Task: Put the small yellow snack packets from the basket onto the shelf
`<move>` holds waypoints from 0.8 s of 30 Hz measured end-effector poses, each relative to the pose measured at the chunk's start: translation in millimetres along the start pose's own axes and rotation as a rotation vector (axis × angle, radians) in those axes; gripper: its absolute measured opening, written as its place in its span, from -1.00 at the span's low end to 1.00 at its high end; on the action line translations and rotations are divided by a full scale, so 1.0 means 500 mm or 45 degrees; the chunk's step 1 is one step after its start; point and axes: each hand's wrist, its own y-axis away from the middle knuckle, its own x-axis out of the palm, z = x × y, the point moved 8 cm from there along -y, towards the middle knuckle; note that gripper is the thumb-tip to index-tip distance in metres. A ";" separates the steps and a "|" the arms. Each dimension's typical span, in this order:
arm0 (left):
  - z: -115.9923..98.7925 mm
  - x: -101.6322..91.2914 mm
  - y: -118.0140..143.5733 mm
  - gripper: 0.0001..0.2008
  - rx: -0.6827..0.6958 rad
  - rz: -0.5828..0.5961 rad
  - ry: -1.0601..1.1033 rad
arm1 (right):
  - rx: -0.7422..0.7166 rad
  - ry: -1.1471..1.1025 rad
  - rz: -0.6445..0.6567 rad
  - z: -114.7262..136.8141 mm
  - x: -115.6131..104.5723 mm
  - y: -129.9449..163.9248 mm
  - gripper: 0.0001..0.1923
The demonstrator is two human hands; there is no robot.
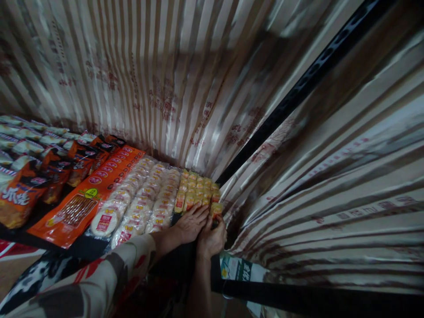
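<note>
Both hands (202, 232) touch yellow packets (198, 192) just ahead

A dark, flat shelf (179, 265) carries rows of packed snacks, set side by side from left to right. At the far left lie pale wrapped packets (29, 137), then orange crinkly bags (23, 194) and a long orange flat pack (89, 194). Next come round white rice crackers in clear wrap (139, 198), and last the small yellow packets (197, 190) at the right end.

Round white cracker packs (132, 207) and an orange snack bag (82, 198) are shelved left of the hands.
</note>
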 end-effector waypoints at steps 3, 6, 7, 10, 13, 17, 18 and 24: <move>-0.003 -0.012 0.003 -0.54 -0.014 -0.010 -0.032 | -0.053 0.019 -0.007 0.002 0.003 -0.005 -0.49; -0.006 -0.011 0.000 -0.56 -0.025 -0.040 -0.070 | -0.141 0.018 -0.022 0.002 0.009 -0.003 -0.52; -0.007 -0.008 -0.001 -0.57 -0.019 -0.051 -0.084 | -0.181 0.027 -0.028 0.003 0.011 -0.001 -0.52; -0.008 -0.001 -0.003 -0.59 -0.004 -0.070 -0.130 | -0.270 0.092 -0.051 0.004 0.016 0.005 -0.53; -0.006 0.000 -0.002 -0.59 -0.010 -0.071 -0.157 | -0.285 0.123 -0.065 0.003 0.017 0.007 -0.55; -0.007 -0.003 -0.002 -0.59 -0.022 -0.072 -0.169 | -0.280 0.098 -0.055 0.003 0.018 0.004 -0.58; -0.007 -0.003 -0.003 -0.59 -0.026 -0.071 -0.168 | -0.285 0.089 -0.052 0.002 0.019 0.003 -0.58; -0.006 -0.002 -0.001 -0.56 -0.019 -0.060 -0.106 | -0.433 -0.040 0.082 -0.010 0.049 0.007 -0.59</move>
